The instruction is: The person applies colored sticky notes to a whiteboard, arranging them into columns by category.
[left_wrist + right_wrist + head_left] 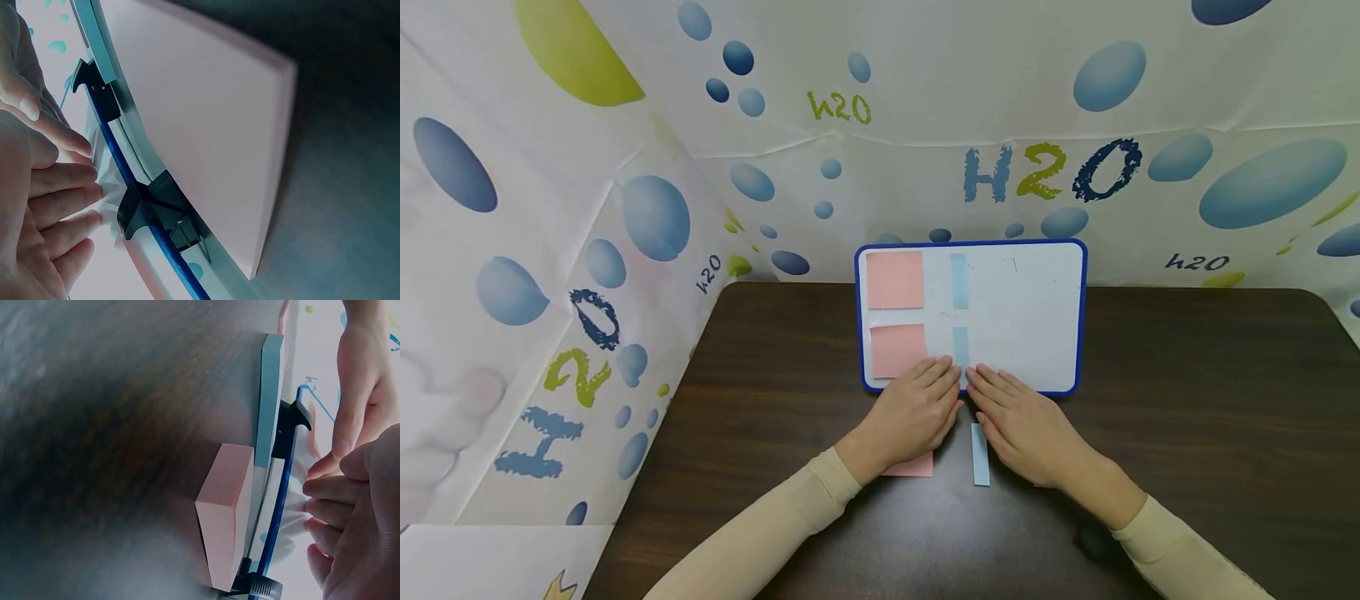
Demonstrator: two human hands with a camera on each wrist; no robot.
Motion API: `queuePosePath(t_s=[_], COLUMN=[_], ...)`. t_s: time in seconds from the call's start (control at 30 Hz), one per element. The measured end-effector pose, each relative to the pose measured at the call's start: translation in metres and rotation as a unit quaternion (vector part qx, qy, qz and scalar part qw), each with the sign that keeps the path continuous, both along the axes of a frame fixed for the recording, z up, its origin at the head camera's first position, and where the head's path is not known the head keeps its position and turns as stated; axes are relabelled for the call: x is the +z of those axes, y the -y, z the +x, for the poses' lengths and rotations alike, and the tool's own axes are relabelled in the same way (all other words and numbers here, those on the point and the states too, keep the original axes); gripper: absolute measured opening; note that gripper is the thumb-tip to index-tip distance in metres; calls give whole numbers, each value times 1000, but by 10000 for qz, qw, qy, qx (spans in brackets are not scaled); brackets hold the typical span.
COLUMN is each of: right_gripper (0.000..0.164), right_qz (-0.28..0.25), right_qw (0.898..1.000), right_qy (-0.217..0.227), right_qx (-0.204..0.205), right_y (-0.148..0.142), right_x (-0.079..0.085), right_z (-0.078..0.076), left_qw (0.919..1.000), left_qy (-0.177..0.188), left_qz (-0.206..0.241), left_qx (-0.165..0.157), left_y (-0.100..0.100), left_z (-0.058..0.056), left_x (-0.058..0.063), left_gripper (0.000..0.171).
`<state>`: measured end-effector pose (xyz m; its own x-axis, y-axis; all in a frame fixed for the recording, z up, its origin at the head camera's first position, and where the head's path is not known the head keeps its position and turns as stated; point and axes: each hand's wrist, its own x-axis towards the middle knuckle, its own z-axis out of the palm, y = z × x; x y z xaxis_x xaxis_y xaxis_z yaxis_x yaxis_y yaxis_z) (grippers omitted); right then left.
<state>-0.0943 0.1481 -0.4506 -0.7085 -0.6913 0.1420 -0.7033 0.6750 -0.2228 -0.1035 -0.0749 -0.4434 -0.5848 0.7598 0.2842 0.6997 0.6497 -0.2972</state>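
A white board with a blue frame [1022,325] carries two pink sticky notes [895,281] at its left and two pale blue paper strips [960,282] beside them. My left hand [916,408] lies with straight fingers over the board's lower edge, partly covering the lower pink note. Beside it, my right hand [1018,425] extends its fingers to the right of the lower blue strip. The fingertips are close together; whether they press on the board I cannot tell. Neither hand holds anything. A blue strip pad [270,400] lies on the table below them.
A pink note pad [913,465] sits partly under my left forearm. Another pink pad [225,487] lies right of the blue one, hidden by my right hand in the head view. Black clips [156,209] line the board's lower edge. A printed cloth [910,100] hangs behind the dark table [1187,400].
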Motion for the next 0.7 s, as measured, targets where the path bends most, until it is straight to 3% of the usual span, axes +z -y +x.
queuePosePath(t_s=[0.7], right_gripper=[49], right_qz=[-201], right_qw=[9998], right_qy=[-13], right_qx=[-38], right_y=[-1], right_x=[-1], right_z=[1], left_qw=[10000], left_qy=[37], left_qz=[-32], left_qx=[54], left_y=[-2], left_z=[1], left_x=[2], left_gripper=[40])
